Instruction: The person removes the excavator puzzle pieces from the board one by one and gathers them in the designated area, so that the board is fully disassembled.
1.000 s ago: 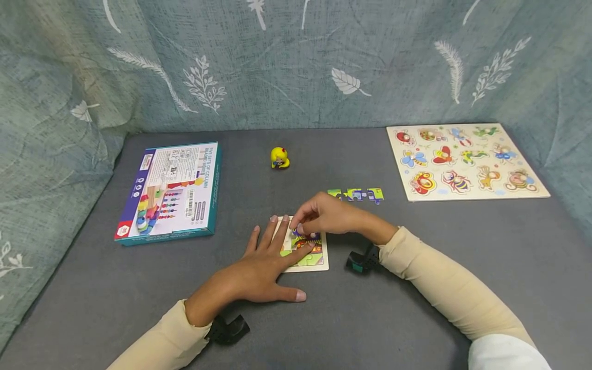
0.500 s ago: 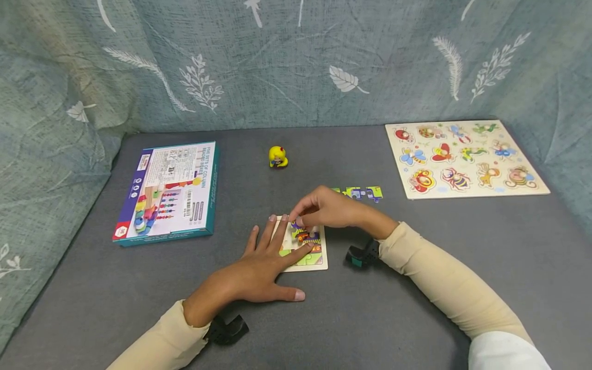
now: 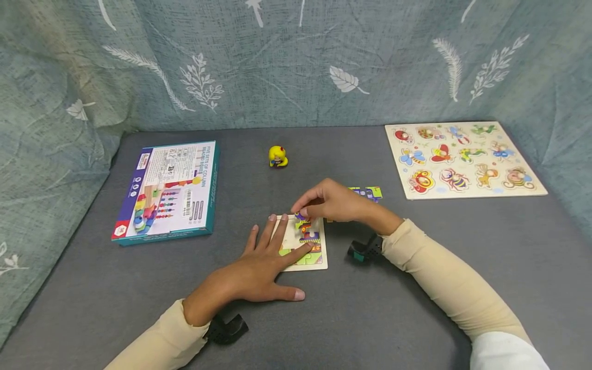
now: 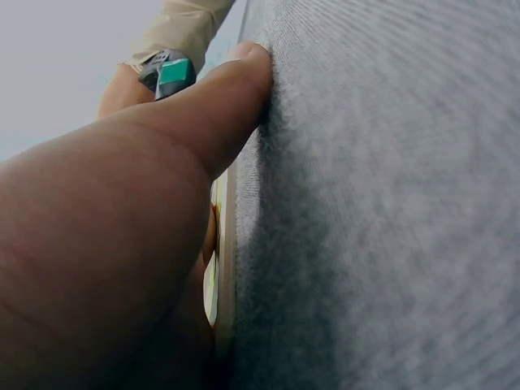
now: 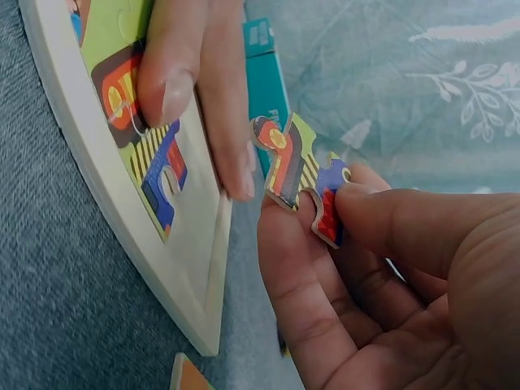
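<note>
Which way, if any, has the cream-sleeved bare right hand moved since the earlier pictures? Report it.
Yes: in the head view, the right hand, pinching a multicoloured jigsaw piece, has moved up the picture relative to the pale wooden puzzle tray.

I am pinching a smooth-faced puzzle piece [image 5: 301, 165]; the near tray [image 5: 130, 223] is looking like smooth wood. A coarse, matt tablecloth [image 3: 370, 318] is lying near me. Left, a smooth box [image 3: 171, 190] is looking like card; far off, a glossy, plastic-looking figurine [image 3: 277, 155] is shining before a creased cloth curtain [image 3: 277, 67].
</note>
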`<state>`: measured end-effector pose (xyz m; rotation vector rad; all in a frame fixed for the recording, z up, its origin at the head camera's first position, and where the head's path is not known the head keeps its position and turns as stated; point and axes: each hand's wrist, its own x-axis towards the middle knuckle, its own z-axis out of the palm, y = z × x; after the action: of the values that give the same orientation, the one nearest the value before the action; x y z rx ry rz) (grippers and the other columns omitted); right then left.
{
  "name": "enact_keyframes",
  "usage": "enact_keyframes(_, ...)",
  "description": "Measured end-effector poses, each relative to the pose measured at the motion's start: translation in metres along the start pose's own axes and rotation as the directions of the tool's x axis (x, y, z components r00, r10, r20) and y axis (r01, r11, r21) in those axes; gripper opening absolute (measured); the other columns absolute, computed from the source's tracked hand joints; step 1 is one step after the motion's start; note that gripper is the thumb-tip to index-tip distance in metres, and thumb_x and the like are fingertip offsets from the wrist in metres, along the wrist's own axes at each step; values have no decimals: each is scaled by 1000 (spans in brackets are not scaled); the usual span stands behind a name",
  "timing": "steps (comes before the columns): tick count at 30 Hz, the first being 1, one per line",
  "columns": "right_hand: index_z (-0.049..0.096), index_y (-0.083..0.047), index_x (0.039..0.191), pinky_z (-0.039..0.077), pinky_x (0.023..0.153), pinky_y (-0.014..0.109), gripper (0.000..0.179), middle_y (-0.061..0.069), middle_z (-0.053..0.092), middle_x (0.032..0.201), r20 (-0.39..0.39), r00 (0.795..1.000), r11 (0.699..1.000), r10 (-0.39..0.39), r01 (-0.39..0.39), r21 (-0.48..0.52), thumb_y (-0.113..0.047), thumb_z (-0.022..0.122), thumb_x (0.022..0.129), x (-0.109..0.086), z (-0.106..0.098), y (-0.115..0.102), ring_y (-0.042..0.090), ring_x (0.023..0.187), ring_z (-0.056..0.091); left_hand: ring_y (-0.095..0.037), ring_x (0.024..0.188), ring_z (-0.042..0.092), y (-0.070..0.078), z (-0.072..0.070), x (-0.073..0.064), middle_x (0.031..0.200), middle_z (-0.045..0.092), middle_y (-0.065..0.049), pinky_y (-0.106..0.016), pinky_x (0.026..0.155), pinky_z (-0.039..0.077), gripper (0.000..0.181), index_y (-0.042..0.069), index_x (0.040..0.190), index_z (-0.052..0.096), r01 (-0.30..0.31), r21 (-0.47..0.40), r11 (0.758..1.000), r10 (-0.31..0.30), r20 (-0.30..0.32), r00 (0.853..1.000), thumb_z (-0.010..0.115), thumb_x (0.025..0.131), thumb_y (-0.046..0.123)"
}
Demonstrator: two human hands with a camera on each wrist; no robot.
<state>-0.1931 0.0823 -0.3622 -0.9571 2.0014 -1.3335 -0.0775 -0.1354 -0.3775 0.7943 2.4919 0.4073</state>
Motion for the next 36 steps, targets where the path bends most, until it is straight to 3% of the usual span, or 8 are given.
enact_keyframes(12, 68, 7, 111, 53, 64, 39, 19, 10, 70, 97, 3, 1000, 1000, 6, -6, 7, 1, 57, 96, -9, -8, 3, 26, 74, 67, -28, 137, -34, 1, 0, 0, 155, -32, -9, -59, 107, -16, 90, 40, 155, 18, 16, 6, 1000, -16, 6, 1000, 55, 81, 76)
enact_keyframes(25, 70, 6, 109, 51, 67, 33, 20, 11, 71, 96, -26, 999, 997, 38, -39, -65, 2, 56, 96, -25, -22, 3, 20, 78, 63, -28, 137, -34, 1, 0, 0, 155, -31, -9, -58, 107, -16, 91, 40, 155, 18, 27, 12, 1000, -27, 5, 1000, 55, 80, 76)
enact_keyframes(36, 71, 5, 108, 53, 70, 37, 20, 9, 70, 97, -24, 998, 992, 54, -56, -115, 3, 55, 96, -37, -31, 7, 20, 76, 62, -25, 136, -36, 0, 0, 1, 154, -33, -7, -57, 107, -17, 91, 43, 154, 14, 33, -11, 999, -33, 16, 999, 55, 80, 76)
